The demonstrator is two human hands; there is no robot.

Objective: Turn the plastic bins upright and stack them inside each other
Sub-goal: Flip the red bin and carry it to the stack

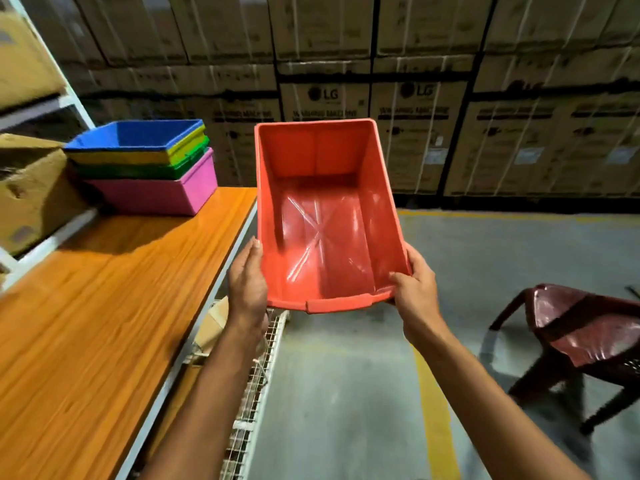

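Note:
A red plastic bin is held in the air beyond the table's right edge, its open side facing me. My left hand presses flat against its left wall. My right hand grips its near right corner, thumb inside the rim. At the far end of the wooden table stands an upright stack of bins: a pink one at the bottom, green and yellow ones nested in it, a blue one on top.
A cardboard box sits on a white rack left of the stack. A dark red plastic chair stands on the concrete floor at right. Stacked cartons wall off the back. A wire basket hangs beside the table.

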